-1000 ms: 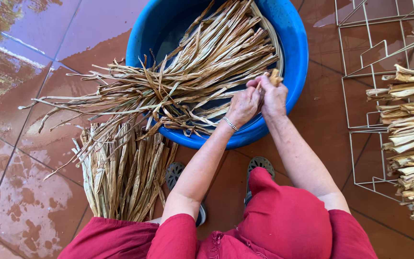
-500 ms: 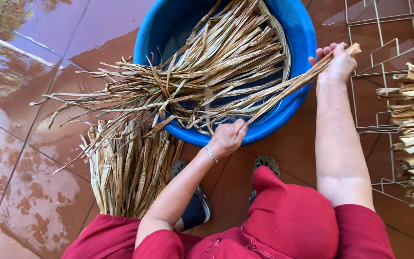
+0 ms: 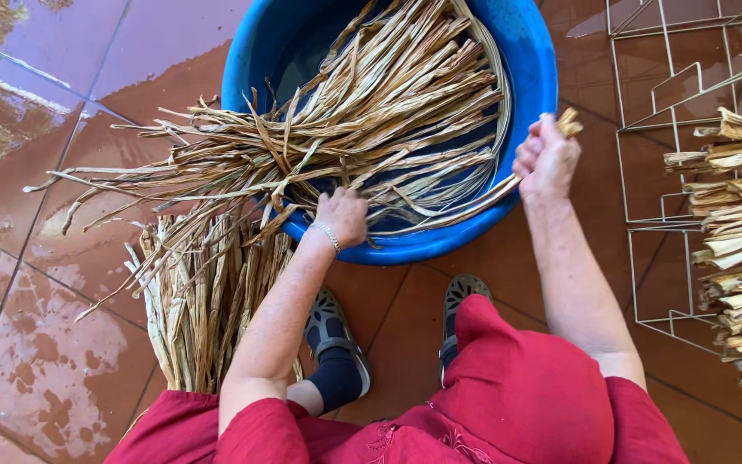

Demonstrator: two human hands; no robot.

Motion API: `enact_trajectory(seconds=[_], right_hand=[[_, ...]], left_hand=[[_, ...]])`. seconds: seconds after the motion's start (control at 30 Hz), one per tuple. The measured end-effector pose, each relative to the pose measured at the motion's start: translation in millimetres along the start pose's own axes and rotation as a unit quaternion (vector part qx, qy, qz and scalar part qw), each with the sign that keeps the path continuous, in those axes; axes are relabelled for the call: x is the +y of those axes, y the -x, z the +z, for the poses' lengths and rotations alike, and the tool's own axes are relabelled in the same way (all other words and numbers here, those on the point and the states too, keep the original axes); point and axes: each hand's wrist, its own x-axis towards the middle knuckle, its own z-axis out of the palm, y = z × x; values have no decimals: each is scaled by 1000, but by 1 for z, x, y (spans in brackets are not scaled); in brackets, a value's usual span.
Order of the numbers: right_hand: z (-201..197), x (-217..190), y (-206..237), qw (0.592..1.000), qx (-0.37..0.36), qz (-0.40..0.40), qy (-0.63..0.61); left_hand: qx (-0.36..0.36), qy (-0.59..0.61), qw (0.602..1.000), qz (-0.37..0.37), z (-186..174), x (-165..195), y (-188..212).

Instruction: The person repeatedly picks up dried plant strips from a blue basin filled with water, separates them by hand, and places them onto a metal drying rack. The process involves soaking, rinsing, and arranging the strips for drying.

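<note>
A wet floor of reddish-brown glazed tiles [image 3: 62, 129] fills the view, shining with puddles toward 9 and 10 o'clock. At 12 o'clock stands the round blue plastic tub [image 3: 536, 82], packed with long dried tan plant strips [image 3: 388, 112] that spill over its rim toward 9 o'clock. At 3 o'clock a white wire rack [image 3: 672, 215] lies on the tiles, holding a stack of cut pale strips [image 3: 736, 249]. At 7 o'clock a loose pile of the same dried strips [image 3: 208, 301] rests on the floor just beside the tub. Compared with 0.5 s ago, the right hand [image 3: 547, 159] has come back in from the rack side to the tub's rim at 2 o'clock; it is closed in a fist around 1 long strip [image 3: 474, 199], which runs from the fist across the tub's lower inside wall toward the left hand. The left hand [image 3: 343, 216] has moved up from below the rim and now presses, fingers curled, on the strips at the rim near 6 o'clock; I judge it pins the bundle while 1 strip is drawn free.
</note>
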Motion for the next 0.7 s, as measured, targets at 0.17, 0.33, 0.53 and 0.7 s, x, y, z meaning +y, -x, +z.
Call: enact_trajectory(seconds=[0.17,0.33,0.53,0.7], right_hand=[[13,13,29,999,-36,29,5],[18,13,33,999,-38,35,18],[21,15,34,995,-58,9,81],[32,17,40,992,-91,42,79]], left_hand=[[120,161,979,41,19,41,-76],[221,50,974,11,50,79,-127],[277,235,931,-22,52,75,-115],[161,529,832,-42,51,80,-93]])
